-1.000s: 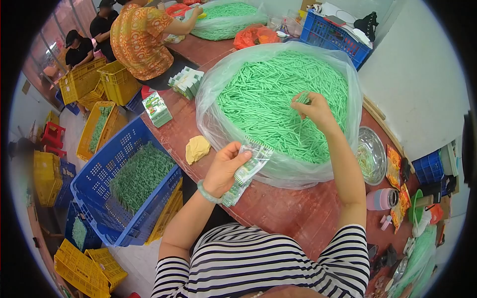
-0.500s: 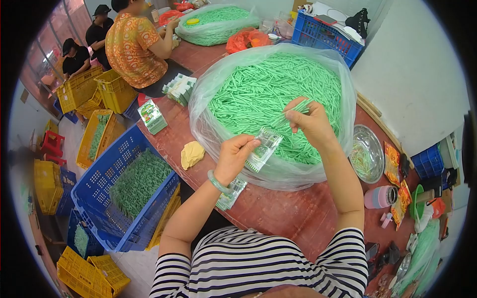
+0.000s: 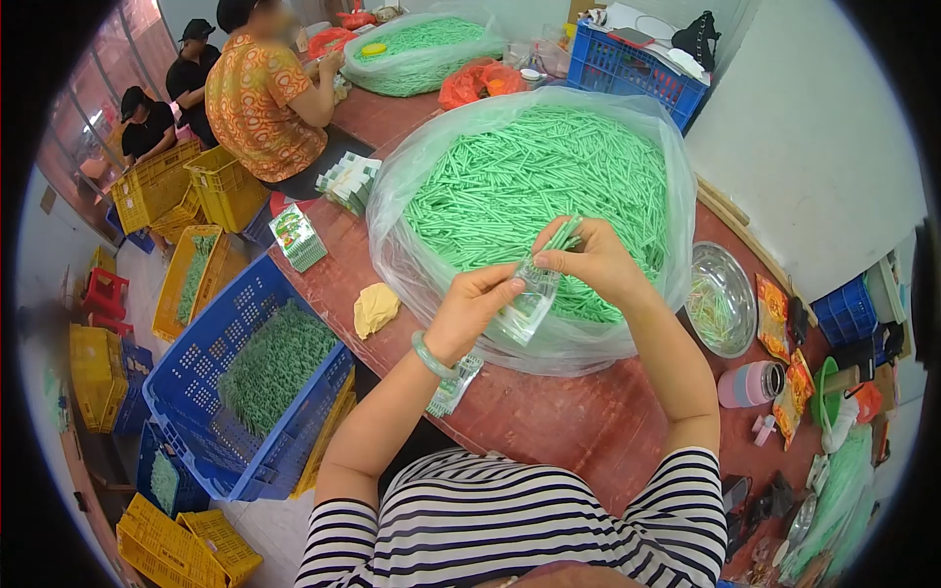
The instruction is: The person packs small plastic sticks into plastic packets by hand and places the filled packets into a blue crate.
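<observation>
My left hand (image 3: 477, 306) pinches a small clear-and-green printed packet (image 3: 530, 312) near its upper end. Between the fingers of my right hand (image 3: 591, 257) is a small bunch of green sticks (image 3: 563, 235), held at the packet's top edge. Whether the stick ends are inside the packet is hidden by my fingers. Both hands are over the near side of a large clear plastic bag (image 3: 388, 231) heaped with loose green sticks (image 3: 529, 176). More flat packets (image 3: 454, 386) lie on the table by my left wrist.
Left of the bag are a packet stack (image 3: 297, 238), more bundled packets (image 3: 347, 180) and a yellow cloth (image 3: 375, 310). A blue crate (image 3: 201, 377) stands beside the red table (image 3: 578, 416). A metal bowl (image 3: 722, 300) and pink bottle (image 3: 751, 384) stand right. A co-worker (image 3: 263, 93) works at the far left.
My right hand has come down and left with the green sticks, from above the heap to the packet's top. The packet has turned more upright in my left hand.
</observation>
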`<state>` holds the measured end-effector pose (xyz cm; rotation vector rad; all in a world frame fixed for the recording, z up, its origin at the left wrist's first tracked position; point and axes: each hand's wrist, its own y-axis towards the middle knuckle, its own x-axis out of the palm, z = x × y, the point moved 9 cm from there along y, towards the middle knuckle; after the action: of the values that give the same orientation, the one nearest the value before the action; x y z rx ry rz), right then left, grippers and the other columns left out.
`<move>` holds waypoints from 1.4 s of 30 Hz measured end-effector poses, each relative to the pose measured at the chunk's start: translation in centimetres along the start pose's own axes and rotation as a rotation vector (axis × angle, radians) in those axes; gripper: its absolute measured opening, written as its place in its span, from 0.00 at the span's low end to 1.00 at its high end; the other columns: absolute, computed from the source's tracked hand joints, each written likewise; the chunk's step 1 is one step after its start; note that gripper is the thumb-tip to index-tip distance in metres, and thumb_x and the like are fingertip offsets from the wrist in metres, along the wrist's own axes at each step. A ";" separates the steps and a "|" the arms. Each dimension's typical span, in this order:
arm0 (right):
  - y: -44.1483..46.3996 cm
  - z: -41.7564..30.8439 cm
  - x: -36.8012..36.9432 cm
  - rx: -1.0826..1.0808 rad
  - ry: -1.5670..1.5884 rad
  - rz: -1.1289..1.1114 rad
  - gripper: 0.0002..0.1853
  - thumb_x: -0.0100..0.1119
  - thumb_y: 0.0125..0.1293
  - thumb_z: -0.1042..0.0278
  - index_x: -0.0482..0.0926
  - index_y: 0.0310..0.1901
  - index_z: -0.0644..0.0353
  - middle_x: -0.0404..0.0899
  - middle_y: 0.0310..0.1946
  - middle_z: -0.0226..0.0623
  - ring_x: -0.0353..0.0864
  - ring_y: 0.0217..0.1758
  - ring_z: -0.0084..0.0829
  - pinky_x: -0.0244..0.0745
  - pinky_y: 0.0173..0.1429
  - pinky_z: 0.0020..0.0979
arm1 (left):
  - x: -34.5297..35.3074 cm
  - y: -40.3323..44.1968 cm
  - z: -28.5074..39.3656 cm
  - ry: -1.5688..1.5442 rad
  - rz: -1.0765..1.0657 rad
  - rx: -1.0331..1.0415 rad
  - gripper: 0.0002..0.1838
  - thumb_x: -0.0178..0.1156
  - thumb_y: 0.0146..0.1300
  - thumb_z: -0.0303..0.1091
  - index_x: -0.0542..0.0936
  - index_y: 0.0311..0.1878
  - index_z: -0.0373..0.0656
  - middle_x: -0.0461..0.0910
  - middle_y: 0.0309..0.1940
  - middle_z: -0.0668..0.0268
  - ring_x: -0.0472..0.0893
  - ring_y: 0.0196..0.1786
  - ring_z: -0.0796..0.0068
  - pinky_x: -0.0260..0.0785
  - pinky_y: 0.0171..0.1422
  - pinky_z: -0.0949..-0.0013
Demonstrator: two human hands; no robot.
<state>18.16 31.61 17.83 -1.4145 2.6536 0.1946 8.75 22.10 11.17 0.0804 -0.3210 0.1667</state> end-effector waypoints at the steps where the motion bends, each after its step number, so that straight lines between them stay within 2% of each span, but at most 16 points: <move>1: -0.1 0.0 0.0 -0.009 -0.014 -0.005 0.07 0.69 0.59 0.73 0.82 0.38 0.62 0.81 0.31 0.27 0.76 0.33 0.16 0.72 0.38 0.21 | 0.6 0.2 0.1 -0.052 -0.050 -0.046 0.11 0.58 0.70 0.31 0.81 0.49 0.34 0.82 0.38 0.71 0.76 0.40 0.85 0.69 0.47 0.75; 4: -0.3 -0.2 -0.3 0.004 -0.067 0.016 0.07 0.69 0.59 0.68 0.82 0.37 0.59 0.77 0.26 0.20 0.69 0.29 0.11 0.65 0.34 0.19 | 1.6 1.1 -0.1 -0.209 -0.102 -0.169 0.11 0.56 0.72 0.33 0.80 0.49 0.37 0.82 0.40 0.70 0.77 0.41 0.84 0.70 0.48 0.75; 5: -0.4 -0.4 -0.4 0.021 -0.088 0.009 0.07 0.70 0.60 0.68 0.82 0.37 0.59 0.78 0.28 0.21 0.72 0.31 0.12 0.68 0.36 0.20 | 1.8 1.2 -0.3 -0.260 -0.105 -0.208 0.11 0.56 0.72 0.34 0.80 0.49 0.38 0.82 0.40 0.70 0.77 0.41 0.84 0.70 0.49 0.75; 7: -0.5 -0.8 -0.7 0.056 -0.131 -0.003 0.08 0.70 0.60 0.70 0.82 0.38 0.61 0.81 0.32 0.25 0.76 0.35 0.15 0.73 0.40 0.21 | 2.0 1.6 -0.4 -0.314 -0.062 -0.188 0.11 0.55 0.73 0.35 0.80 0.48 0.38 0.82 0.40 0.71 0.77 0.42 0.83 0.70 0.49 0.75; 10: -0.6 -1.8 -1.1 -0.009 -0.134 0.021 0.07 0.69 0.60 0.68 0.82 0.38 0.59 0.79 0.29 0.22 0.72 0.32 0.12 0.68 0.37 0.20 | 1.8 2.5 -0.5 -0.268 0.055 -0.079 0.13 0.54 0.73 0.36 0.81 0.47 0.36 0.80 0.37 0.73 0.75 0.40 0.85 0.67 0.46 0.76; 11: -0.7 -2.0 -1.4 -0.018 -0.154 0.036 0.08 0.69 0.60 0.68 0.82 0.38 0.60 0.80 0.30 0.23 0.74 0.33 0.13 0.70 0.38 0.21 | 1.7 2.7 -0.3 -0.231 0.105 -0.029 0.13 0.54 0.73 0.36 0.82 0.46 0.36 0.80 0.35 0.73 0.73 0.39 0.86 0.66 0.45 0.77; 13: -0.7 -2.4 -2.0 -0.036 -0.194 0.064 0.08 0.70 0.60 0.69 0.82 0.38 0.60 0.81 0.32 0.25 0.77 0.35 0.15 0.73 0.41 0.22 | 2.0 2.9 0.4 -0.154 0.114 0.032 0.13 0.54 0.73 0.36 0.82 0.45 0.36 0.79 0.35 0.74 0.72 0.38 0.86 0.65 0.44 0.77; 19: -0.2 -2.0 -2.0 -0.085 -0.224 0.000 0.10 0.70 0.60 0.70 0.80 0.42 0.60 0.80 0.36 0.27 0.77 0.39 0.17 0.74 0.44 0.23 | 2.8 3.7 0.9 -0.094 0.079 0.103 0.14 0.52 0.74 0.37 0.82 0.44 0.37 0.78 0.33 0.75 0.71 0.36 0.87 0.64 0.43 0.77; 22: 0.0 -2.0 -2.7 -0.104 -0.283 0.056 0.12 0.69 0.60 0.69 0.79 0.44 0.60 0.78 0.39 0.26 0.76 0.42 0.18 0.73 0.45 0.24 | 2.8 4.4 0.9 -0.122 0.088 0.106 0.14 0.52 0.74 0.37 0.82 0.44 0.37 0.78 0.33 0.75 0.71 0.36 0.87 0.64 0.43 0.77; 25: 0.4 -3.1 -3.3 -0.243 -0.463 0.154 0.15 0.68 0.63 0.64 0.79 0.48 0.60 0.77 0.40 0.25 0.74 0.42 0.19 0.72 0.46 0.25 | 2.7 5.3 0.9 -0.137 0.085 0.128 0.14 0.51 0.74 0.38 0.81 0.45 0.38 0.79 0.34 0.75 0.71 0.36 0.87 0.65 0.43 0.77; 28: 0.6 -3.6 -4.0 -0.301 -0.402 0.215 0.18 0.65 0.65 0.60 0.79 0.52 0.59 0.76 0.39 0.26 0.73 0.42 0.20 0.72 0.48 0.26 | 2.5 6.3 0.9 -0.120 0.072 0.125 0.14 0.51 0.74 0.38 0.81 0.45 0.39 0.79 0.34 0.74 0.72 0.37 0.86 0.65 0.44 0.76; 31: 1.3 -1.7 -5.0 -0.092 -0.129 0.238 0.21 0.64 0.65 0.59 0.77 0.57 0.57 0.76 0.41 0.29 0.74 0.45 0.22 0.71 0.51 0.27 | 2.0 7.1 0.6 -0.069 0.072 0.103 0.13 0.51 0.74 0.38 0.81 0.45 0.39 0.80 0.35 0.74 0.73 0.38 0.86 0.66 0.44 0.76; 34: 1.6 -1.0 -5.3 -0.166 -0.090 0.254 0.23 0.64 0.65 0.60 0.75 0.59 0.56 0.77 0.43 0.32 0.74 0.46 0.25 0.71 0.50 0.27 | 1.1 7.6 -0.2 -0.069 0.094 0.085 0.13 0.51 0.74 0.38 0.81 0.45 0.39 0.80 0.35 0.74 0.74 0.38 0.86 0.66 0.44 0.77; 37: 0.7 -1.9 -2.8 -0.441 -0.757 0.126 0.22 0.64 0.65 0.62 0.75 0.60 0.55 0.79 0.43 0.34 0.76 0.47 0.26 0.73 0.48 0.27 | 0.2 8.1 -1.2 -0.123 0.120 0.056 0.13 0.52 0.74 0.38 0.81 0.45 0.40 0.81 0.35 0.74 0.74 0.37 0.86 0.66 0.43 0.76; 40: 0.6 -1.3 -4.0 -0.349 -0.560 0.329 0.17 0.64 0.63 0.67 0.80 0.54 0.56 0.80 0.42 0.35 0.78 0.44 0.26 0.74 0.46 0.27 | 0.2 8.2 -1.2 -0.133 0.110 0.048 0.13 0.52 0.74 0.39 0.81 0.45 0.40 0.81 0.35 0.74 0.74 0.37 0.87 0.66 0.42 0.76; 42: 1.3 -0.2 -4.7 -0.189 -0.531 0.269 0.14 0.65 0.62 0.71 0.82 0.50 0.58 0.81 0.42 0.35 0.79 0.43 0.25 0.75 0.46 0.27 | 0.6 8.3 -1.1 -0.131 0.060 0.032 0.12 0.53 0.73 0.38 0.81 0.46 0.40 0.81 0.36 0.74 0.75 0.38 0.86 0.67 0.43 0.76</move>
<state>19.68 36.10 18.94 -0.8730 2.3985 0.7505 8.17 30.46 10.77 0.1132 -0.4522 0.2268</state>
